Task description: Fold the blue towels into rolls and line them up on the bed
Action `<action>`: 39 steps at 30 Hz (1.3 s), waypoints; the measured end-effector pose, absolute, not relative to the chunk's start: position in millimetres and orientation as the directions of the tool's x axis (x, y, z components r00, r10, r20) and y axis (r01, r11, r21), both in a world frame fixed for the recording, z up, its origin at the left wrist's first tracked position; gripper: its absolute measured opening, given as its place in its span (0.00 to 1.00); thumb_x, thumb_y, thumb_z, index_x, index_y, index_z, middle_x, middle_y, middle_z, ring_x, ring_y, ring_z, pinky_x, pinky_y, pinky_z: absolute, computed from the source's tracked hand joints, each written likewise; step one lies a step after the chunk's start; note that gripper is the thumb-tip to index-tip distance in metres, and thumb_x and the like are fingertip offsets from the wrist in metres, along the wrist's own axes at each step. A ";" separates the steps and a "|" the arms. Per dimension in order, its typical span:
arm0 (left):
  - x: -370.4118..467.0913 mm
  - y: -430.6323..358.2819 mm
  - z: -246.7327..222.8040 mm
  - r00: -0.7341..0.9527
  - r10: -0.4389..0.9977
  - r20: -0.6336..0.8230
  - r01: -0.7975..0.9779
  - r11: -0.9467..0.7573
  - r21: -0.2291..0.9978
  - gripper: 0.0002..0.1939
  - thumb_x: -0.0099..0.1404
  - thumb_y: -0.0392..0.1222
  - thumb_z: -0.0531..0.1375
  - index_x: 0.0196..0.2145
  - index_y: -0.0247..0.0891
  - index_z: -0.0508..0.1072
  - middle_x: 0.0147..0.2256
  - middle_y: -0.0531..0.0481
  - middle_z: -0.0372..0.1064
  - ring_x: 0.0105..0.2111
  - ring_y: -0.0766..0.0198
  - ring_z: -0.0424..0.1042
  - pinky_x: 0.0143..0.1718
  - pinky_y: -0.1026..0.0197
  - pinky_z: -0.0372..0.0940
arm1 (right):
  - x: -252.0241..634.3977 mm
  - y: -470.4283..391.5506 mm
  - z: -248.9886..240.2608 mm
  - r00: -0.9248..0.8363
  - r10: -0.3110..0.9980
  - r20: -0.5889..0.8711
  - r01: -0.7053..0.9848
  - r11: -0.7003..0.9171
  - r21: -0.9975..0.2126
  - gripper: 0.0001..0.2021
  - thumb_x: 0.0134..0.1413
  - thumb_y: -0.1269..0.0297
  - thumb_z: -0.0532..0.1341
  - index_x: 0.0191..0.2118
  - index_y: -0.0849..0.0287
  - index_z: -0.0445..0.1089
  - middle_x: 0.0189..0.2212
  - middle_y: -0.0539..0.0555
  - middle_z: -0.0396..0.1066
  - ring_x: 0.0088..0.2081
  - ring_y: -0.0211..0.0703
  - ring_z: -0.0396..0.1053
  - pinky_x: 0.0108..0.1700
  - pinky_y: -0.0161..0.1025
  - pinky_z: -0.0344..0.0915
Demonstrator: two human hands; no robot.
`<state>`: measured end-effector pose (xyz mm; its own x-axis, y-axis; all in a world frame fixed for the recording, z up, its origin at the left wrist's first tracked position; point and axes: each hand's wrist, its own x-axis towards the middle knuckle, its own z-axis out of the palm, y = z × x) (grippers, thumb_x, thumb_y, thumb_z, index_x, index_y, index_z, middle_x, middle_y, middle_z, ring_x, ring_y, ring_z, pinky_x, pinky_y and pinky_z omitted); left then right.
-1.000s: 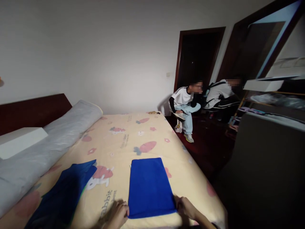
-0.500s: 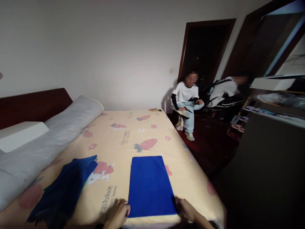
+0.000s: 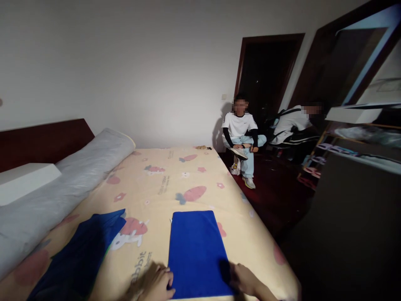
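A folded blue cloth lies flat as a neat rectangle near the front of the bed. My left hand is at its lower left edge, fingers curled and closed on the border. At the lower right edge, my right hand has its fingers bent in against the cloth, casting a dark shadow on it. Further left, a crumpled dark blue cloth is spread unevenly on the sheet, its bottom part cut off by the picture's edge.
The patterned bed sheet runs under both cloths. A rolled grey bundle and a white box lie along the left by the headboard. Two people sit beyond the bed's right side. A shelf rack stands at right.
The view has tilted slightly, so the bed and cloths sit lower. Both hands remain at the folded cloth's sides. The nearer seated person has turned and lowered a hand.
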<state>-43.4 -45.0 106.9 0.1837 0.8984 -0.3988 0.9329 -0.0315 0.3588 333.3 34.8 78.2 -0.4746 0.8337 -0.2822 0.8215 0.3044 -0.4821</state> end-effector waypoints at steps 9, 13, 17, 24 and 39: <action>33.3 2.6 85.1 0.188 0.913 -0.363 0.943 -0.064 0.328 0.30 0.54 0.34 0.53 0.56 0.46 0.66 0.59 0.46 0.64 0.60 0.53 0.59 0.58 0.50 0.56 | 233.1 34.7 76.2 -0.500 0.843 -0.196 0.832 0.406 -0.377 0.18 0.39 0.73 0.57 0.40 0.56 0.73 0.37 0.56 0.77 0.39 0.52 0.75 0.38 0.39 0.63; 70.0 -1.5 51.9 0.088 0.910 -0.404 0.960 0.031 0.278 0.35 0.58 0.29 0.47 0.64 0.40 0.57 0.66 0.41 0.52 0.65 0.51 0.51 0.64 0.46 0.50 | 192.9 13.4 61.4 -0.482 0.857 -0.182 0.845 0.400 -0.354 0.27 0.40 0.73 0.57 0.51 0.58 0.70 0.46 0.62 0.75 0.43 0.56 0.74 0.41 0.43 0.66; 71.8 -26.4 25.6 0.034 0.917 -0.398 0.964 0.075 0.255 0.32 0.63 0.31 0.44 0.64 0.41 0.58 0.66 0.43 0.51 0.67 0.53 0.47 0.66 0.45 0.44 | 192.0 -8.0 39.2 -0.462 0.873 -0.158 0.855 0.391 -0.340 0.26 0.46 0.72 0.56 0.54 0.58 0.68 0.54 0.63 0.70 0.53 0.59 0.68 0.49 0.47 0.65; 27.5 -60.5 -25.0 -0.092 0.995 0.025 0.982 0.087 0.167 0.21 0.64 0.36 0.52 0.54 0.44 0.71 0.56 0.48 0.69 0.58 0.56 0.64 0.61 0.51 0.55 | 250.8 -24.3 -15.3 -0.325 0.942 0.087 0.907 0.336 -0.254 0.22 0.51 0.72 0.53 0.53 0.58 0.69 0.51 0.60 0.71 0.54 0.58 0.64 0.56 0.51 0.57; 33.3 -51.8 18.0 -0.244 0.954 0.175 0.923 0.174 0.343 0.25 0.56 0.23 0.48 0.43 0.43 0.75 0.44 0.50 0.73 0.50 0.60 0.68 0.54 0.54 0.58 | 269.8 -17.1 -0.7 -0.252 0.905 0.342 0.850 0.376 -0.370 0.25 0.48 0.79 0.49 0.50 0.54 0.69 0.47 0.57 0.72 0.48 0.50 0.68 0.51 0.47 0.62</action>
<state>33.3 -51.8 18.0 -0.2441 0.9539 0.1747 0.9233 0.1735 0.3427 269.8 -17.1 -0.7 -0.2516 0.9054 0.3420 0.8495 0.3759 -0.3701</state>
